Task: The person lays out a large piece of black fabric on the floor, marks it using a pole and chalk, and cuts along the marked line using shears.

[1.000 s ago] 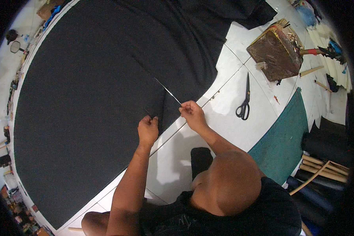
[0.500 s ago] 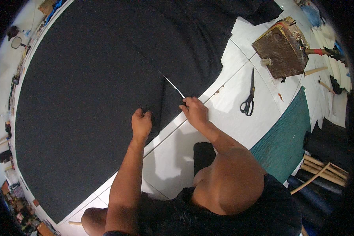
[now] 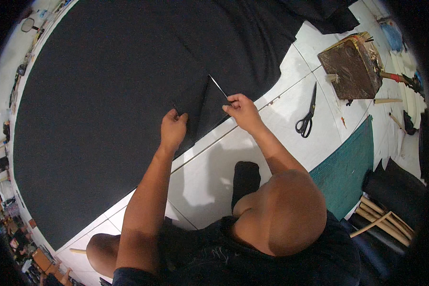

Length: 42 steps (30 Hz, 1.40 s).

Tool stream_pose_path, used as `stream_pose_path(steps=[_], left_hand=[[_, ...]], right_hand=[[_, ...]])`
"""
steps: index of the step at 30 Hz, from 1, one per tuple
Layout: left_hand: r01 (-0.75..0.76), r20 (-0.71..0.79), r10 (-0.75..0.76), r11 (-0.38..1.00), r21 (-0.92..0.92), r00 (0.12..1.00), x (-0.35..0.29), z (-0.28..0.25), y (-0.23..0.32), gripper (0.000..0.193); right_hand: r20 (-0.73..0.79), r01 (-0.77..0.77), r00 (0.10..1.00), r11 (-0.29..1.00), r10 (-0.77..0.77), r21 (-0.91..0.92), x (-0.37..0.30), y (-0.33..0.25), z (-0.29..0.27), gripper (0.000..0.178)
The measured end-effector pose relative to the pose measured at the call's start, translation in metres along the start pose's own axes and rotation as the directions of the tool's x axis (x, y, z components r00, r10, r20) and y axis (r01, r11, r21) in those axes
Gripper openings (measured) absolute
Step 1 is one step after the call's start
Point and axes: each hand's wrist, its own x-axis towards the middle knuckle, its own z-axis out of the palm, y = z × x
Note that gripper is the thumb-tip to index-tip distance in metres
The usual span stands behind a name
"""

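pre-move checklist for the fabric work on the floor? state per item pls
1. Left hand pinning the black fabric near its edge: ok.
2. Right hand gripping the thin metal tool, tip lying on the fabric: ok.
3. Whether that tool is a blade or a marker: cannot tell.
4. Fabric flat around the hands: not ok, a crease runs up between them.
5. Scissors lying off the fabric on the white tile floor, right of the right hand: ok.
6. Green mat apart from the fabric edge: ok.
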Motion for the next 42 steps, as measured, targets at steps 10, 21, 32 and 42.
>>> stream_pose_path(steps=[10, 21, 32, 42], left_hand=[[-0.016, 0.131, 0.053, 0.964, -0.265, 0.990, -0.016, 0.014, 0.014, 0.026], [-0.002, -0.044, -0.006, 0.984, -0.180, 0.999, 0.008, -0.008, -0.018, 0.028], [0.005, -0.035, -0.010, 0.990, -0.138, 0.999, 0.006, -0.024, -0.016, 0.026], [-0.035, -0.037, 0.029, 0.987, -0.158, 0.999, 0.005, -0.015, -0.013, 0.029]], right_hand=[[0.274, 0.051, 0.954, 0.969, -0.119, 0.242, 0.023, -0.076, 0.024, 0.037], [-0.089, 0.190, 0.950, 0.781, -0.300, -0.595, -0.012, 0.008, 0.013, 0.028], [-0.138, 0.073, 0.982, 0.933, -0.129, -0.351, 0.003, 0.012, 0.021, 0.019], [-0.032, 0.044, 0.998, 0.968, -0.054, -0.248, 0.012, 0.003, 0.009, 0.018]])
